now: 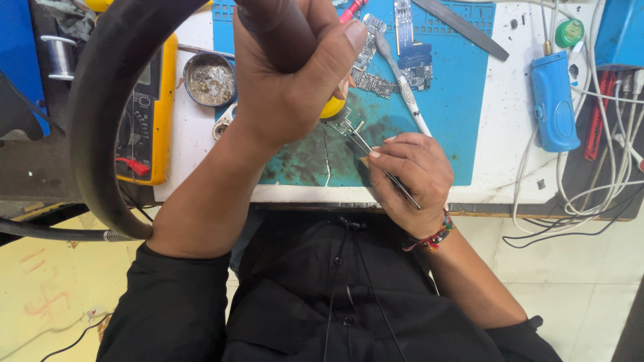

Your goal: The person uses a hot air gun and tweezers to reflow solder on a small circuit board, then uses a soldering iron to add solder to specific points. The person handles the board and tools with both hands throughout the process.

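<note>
A dark tool handle point(282, 33) with a thick black hose point(87, 134) is clamped in the left hand point(288, 87), fingers wrapped fully around it, raised above the blue work mat point(463, 87). Thin tweezers point(376, 161) are pinched shut in the right hand point(409, 181), tips at a small circuit board piece point(349, 124) lying on the stained middle of the mat. For clean work, the tweezers are best held steady and low, the nozzle kept upright over the piece, the wrist braced on the table edge. No readable packages are seen. A yellow multimeter point(151, 127) sits at left, a round metal tin point(209, 80) beside it, a blue oblong device point(553, 100) at right, a green round cap point(570, 32) above.
</note>
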